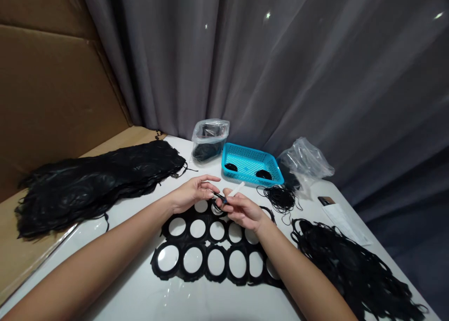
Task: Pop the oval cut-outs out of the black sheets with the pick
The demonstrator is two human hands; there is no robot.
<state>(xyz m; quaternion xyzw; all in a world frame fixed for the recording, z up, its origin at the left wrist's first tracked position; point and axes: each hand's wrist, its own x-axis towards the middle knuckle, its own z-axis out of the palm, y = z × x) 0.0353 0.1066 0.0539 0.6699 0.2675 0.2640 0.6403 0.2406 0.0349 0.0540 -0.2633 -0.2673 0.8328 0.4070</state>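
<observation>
Standing here, I see the right hand [243, 210] pinched on a slim white stick [237, 189] and part of a black loop [221, 199]; the left hand's [194, 193] fingertips curl at the loop's other side, though I can't tell if they grip. Both are above a black sheet of rings [216, 245]. A light, steady pinch would suit such thin stuff, with the stick kept clear of fingertips. Farther out sits a blue basket [243, 176].
</observation>
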